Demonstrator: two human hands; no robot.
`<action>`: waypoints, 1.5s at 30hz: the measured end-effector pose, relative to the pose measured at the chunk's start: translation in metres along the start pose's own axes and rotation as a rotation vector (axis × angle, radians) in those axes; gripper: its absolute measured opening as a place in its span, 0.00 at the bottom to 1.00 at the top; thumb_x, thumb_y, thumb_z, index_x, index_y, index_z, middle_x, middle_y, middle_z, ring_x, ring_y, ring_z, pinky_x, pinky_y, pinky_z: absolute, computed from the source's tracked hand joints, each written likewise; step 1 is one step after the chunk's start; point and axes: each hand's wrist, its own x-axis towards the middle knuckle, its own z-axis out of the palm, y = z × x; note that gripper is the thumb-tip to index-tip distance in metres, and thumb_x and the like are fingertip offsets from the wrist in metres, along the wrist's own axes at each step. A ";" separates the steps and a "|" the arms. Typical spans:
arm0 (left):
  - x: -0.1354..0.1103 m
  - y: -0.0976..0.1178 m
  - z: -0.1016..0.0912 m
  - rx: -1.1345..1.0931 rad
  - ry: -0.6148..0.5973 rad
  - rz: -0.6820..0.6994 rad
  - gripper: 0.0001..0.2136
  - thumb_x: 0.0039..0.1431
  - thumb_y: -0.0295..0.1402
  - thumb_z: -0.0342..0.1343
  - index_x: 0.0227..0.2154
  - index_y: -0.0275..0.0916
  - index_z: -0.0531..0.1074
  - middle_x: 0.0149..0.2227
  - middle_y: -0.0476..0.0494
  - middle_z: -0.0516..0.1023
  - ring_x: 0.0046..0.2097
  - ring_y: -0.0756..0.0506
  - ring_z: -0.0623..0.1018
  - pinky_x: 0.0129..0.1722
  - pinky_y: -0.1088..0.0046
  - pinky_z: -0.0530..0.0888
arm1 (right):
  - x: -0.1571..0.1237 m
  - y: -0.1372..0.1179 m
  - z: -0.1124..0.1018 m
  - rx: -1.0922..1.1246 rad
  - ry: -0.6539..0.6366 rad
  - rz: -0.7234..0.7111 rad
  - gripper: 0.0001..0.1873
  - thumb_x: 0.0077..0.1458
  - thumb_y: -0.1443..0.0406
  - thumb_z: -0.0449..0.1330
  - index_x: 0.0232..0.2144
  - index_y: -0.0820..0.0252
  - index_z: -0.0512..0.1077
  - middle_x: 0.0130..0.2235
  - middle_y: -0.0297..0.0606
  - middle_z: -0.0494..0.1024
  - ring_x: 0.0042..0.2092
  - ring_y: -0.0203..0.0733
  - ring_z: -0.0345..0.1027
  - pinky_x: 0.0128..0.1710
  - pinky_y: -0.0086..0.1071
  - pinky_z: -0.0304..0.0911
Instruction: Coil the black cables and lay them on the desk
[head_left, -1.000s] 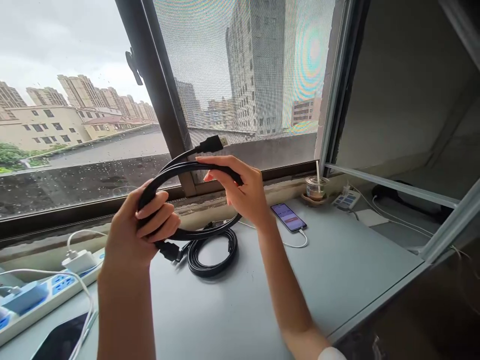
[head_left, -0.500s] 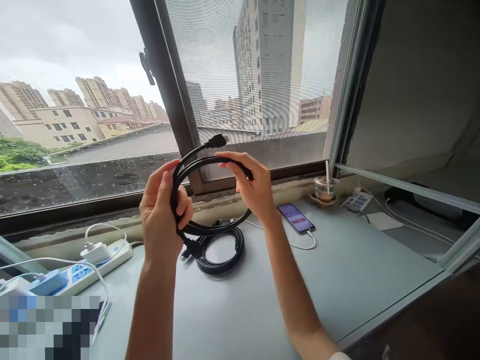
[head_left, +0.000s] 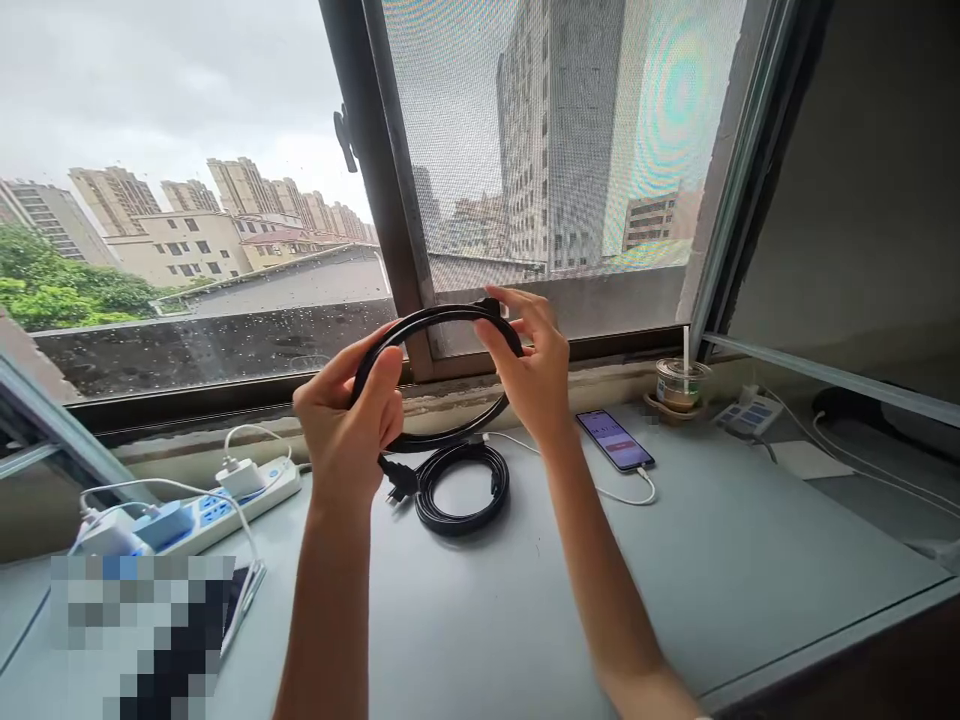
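A black cable (head_left: 442,316), wound into a loop, is held up between my two hands above the desk. My left hand (head_left: 351,425) is closed around the left side of the loop, thumb pressed on top. At the upper right, my right hand (head_left: 536,365) pinches the loop and the cable's black connector (head_left: 491,305) between thumb and fingers. A black end piece (head_left: 403,481) shows below my left hand; it seems to hang from the held cable. Behind it, a second coiled black cable (head_left: 463,525) lies flat on the desk (head_left: 465,620).
A phone (head_left: 616,440) with a white charging cord lies right of the coil. A lidded cup with a straw (head_left: 679,385) stands by the window. A power strip (head_left: 274,490) with white chargers is on the left, near a blurred patch (head_left: 150,630).
The cable's free end, which stuck up between my hands, is now laid along the loop under my right fingers. The view has swung slightly left.
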 end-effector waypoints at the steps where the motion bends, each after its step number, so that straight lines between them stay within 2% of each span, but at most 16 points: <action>1: 0.001 0.001 -0.003 0.007 0.006 0.023 0.12 0.43 0.40 0.66 0.33 0.43 0.79 0.10 0.59 0.53 0.12 0.59 0.50 0.09 0.81 0.46 | -0.001 -0.001 0.001 0.005 -0.011 0.028 0.16 0.54 0.56 0.61 0.43 0.55 0.73 0.44 0.38 0.71 0.39 0.37 0.66 0.29 0.28 0.64; 5: 0.004 0.007 -0.014 0.094 0.053 0.151 0.06 0.46 0.36 0.65 0.29 0.45 0.79 0.09 0.59 0.54 0.12 0.60 0.52 0.10 0.81 0.48 | -0.004 -0.007 0.005 0.020 -0.015 0.089 0.15 0.51 0.52 0.62 0.33 0.56 0.76 0.33 0.35 0.74 0.32 0.34 0.66 0.26 0.26 0.61; 10: 0.002 0.013 -0.022 0.174 0.023 0.142 0.01 0.52 0.35 0.61 0.29 0.49 0.76 0.10 0.59 0.55 0.13 0.59 0.54 0.13 0.79 0.50 | -0.005 -0.014 0.005 0.073 -0.046 0.157 0.21 0.48 0.48 0.62 0.21 0.59 0.73 0.22 0.31 0.70 0.25 0.32 0.62 0.24 0.27 0.57; 12: 0.002 0.014 -0.022 0.166 0.004 0.130 0.03 0.52 0.37 0.60 0.26 0.46 0.75 0.10 0.59 0.52 0.12 0.60 0.52 0.13 0.79 0.48 | -0.005 -0.016 0.001 0.094 -0.089 0.195 0.23 0.46 0.46 0.62 0.19 0.60 0.71 0.19 0.30 0.67 0.22 0.31 0.59 0.21 0.27 0.52; 15: 0.005 0.008 -0.020 0.137 -0.027 0.078 0.13 0.50 0.42 0.61 0.19 0.40 0.70 0.11 0.58 0.50 0.12 0.60 0.50 0.12 0.80 0.46 | -0.004 -0.019 -0.005 0.083 -0.139 0.200 0.24 0.47 0.46 0.62 0.18 0.61 0.69 0.17 0.29 0.63 0.20 0.29 0.54 0.19 0.26 0.48; 19: 0.015 -0.019 -0.020 0.055 -0.070 -0.083 0.22 0.48 0.48 0.60 0.14 0.37 0.60 0.12 0.57 0.50 0.12 0.60 0.50 0.10 0.80 0.43 | -0.004 -0.014 -0.009 0.041 -0.214 0.202 0.24 0.50 0.48 0.60 0.18 0.62 0.71 0.16 0.29 0.61 0.19 0.28 0.51 0.20 0.26 0.48; 21: 0.019 -0.034 -0.022 0.030 -0.115 -0.218 0.24 0.47 0.51 0.59 0.14 0.38 0.56 0.12 0.58 0.49 0.12 0.60 0.49 0.09 0.80 0.42 | -0.004 -0.007 -0.009 0.003 -0.241 0.242 0.24 0.49 0.48 0.61 0.18 0.63 0.72 0.15 0.29 0.61 0.19 0.28 0.52 0.20 0.26 0.50; 23: 0.020 -0.042 -0.023 0.046 -0.126 -0.287 0.25 0.48 0.51 0.58 0.14 0.39 0.54 0.11 0.58 0.49 0.11 0.59 0.50 0.09 0.79 0.42 | -0.005 0.001 -0.008 0.015 -0.264 0.307 0.24 0.48 0.47 0.62 0.20 0.63 0.74 0.16 0.30 0.64 0.19 0.28 0.54 0.20 0.25 0.51; 27: 0.016 -0.040 -0.019 0.074 -0.089 -0.239 0.25 0.46 0.50 0.60 0.14 0.39 0.53 0.11 0.59 0.49 0.11 0.58 0.51 0.10 0.78 0.43 | -0.005 0.014 -0.007 0.164 -0.276 0.404 0.22 0.46 0.48 0.63 0.25 0.63 0.76 0.23 0.34 0.71 0.20 0.29 0.59 0.20 0.23 0.59; 30: 0.012 -0.034 -0.015 0.047 -0.081 -0.189 0.25 0.45 0.49 0.62 0.14 0.39 0.53 0.11 0.59 0.47 0.11 0.59 0.50 0.10 0.78 0.42 | -0.004 0.019 -0.007 0.229 -0.267 0.413 0.21 0.47 0.49 0.63 0.28 0.62 0.76 0.30 0.36 0.75 0.19 0.26 0.56 0.20 0.23 0.65; 32: 0.010 -0.031 -0.014 0.029 -0.081 -0.157 0.25 0.44 0.48 0.62 0.14 0.38 0.53 0.12 0.60 0.46 0.11 0.59 0.50 0.11 0.78 0.42 | -0.003 0.020 -0.007 0.275 -0.271 0.414 0.20 0.48 0.49 0.63 0.29 0.61 0.76 0.33 0.36 0.76 0.19 0.25 0.54 0.19 0.23 0.66; 34: 0.010 -0.029 -0.016 0.016 -0.093 -0.133 0.25 0.44 0.47 0.63 0.13 0.38 0.53 0.12 0.60 0.46 0.12 0.59 0.49 0.11 0.79 0.43 | -0.002 0.020 -0.009 0.333 -0.300 0.434 0.19 0.47 0.49 0.63 0.29 0.60 0.75 0.35 0.36 0.76 0.21 0.26 0.57 0.18 0.22 0.65; 37: 0.012 -0.028 -0.022 -0.005 -0.138 -0.126 0.25 0.44 0.48 0.63 0.14 0.38 0.53 0.11 0.60 0.46 0.12 0.60 0.48 0.10 0.80 0.43 | -0.001 0.019 -0.012 0.420 -0.373 0.502 0.20 0.45 0.49 0.65 0.31 0.60 0.74 0.32 0.34 0.75 0.25 0.29 0.63 0.17 0.19 0.61; 40: 0.016 -0.030 -0.027 -0.030 -0.162 -0.154 0.25 0.45 0.50 0.61 0.14 0.38 0.55 0.11 0.59 0.48 0.11 0.59 0.50 0.10 0.80 0.43 | -0.001 0.016 -0.013 0.537 -0.481 0.553 0.23 0.44 0.48 0.65 0.34 0.60 0.72 0.21 0.27 0.68 0.18 0.25 0.57 0.16 0.19 0.57; 42: 0.018 -0.033 -0.029 -0.047 -0.163 -0.187 0.25 0.46 0.51 0.60 0.14 0.37 0.56 0.11 0.59 0.49 0.11 0.59 0.51 0.09 0.80 0.43 | -0.002 0.013 -0.012 0.553 -0.525 0.523 0.23 0.46 0.48 0.64 0.34 0.61 0.70 0.17 0.24 0.65 0.15 0.25 0.54 0.15 0.20 0.56; 45: 0.021 -0.038 -0.030 -0.046 -0.155 -0.256 0.24 0.48 0.51 0.58 0.15 0.37 0.56 0.10 0.59 0.49 0.10 0.59 0.51 0.09 0.81 0.44 | -0.004 0.007 -0.007 0.362 -0.484 0.396 0.22 0.48 0.51 0.64 0.38 0.60 0.70 0.21 0.28 0.70 0.16 0.27 0.58 0.14 0.20 0.56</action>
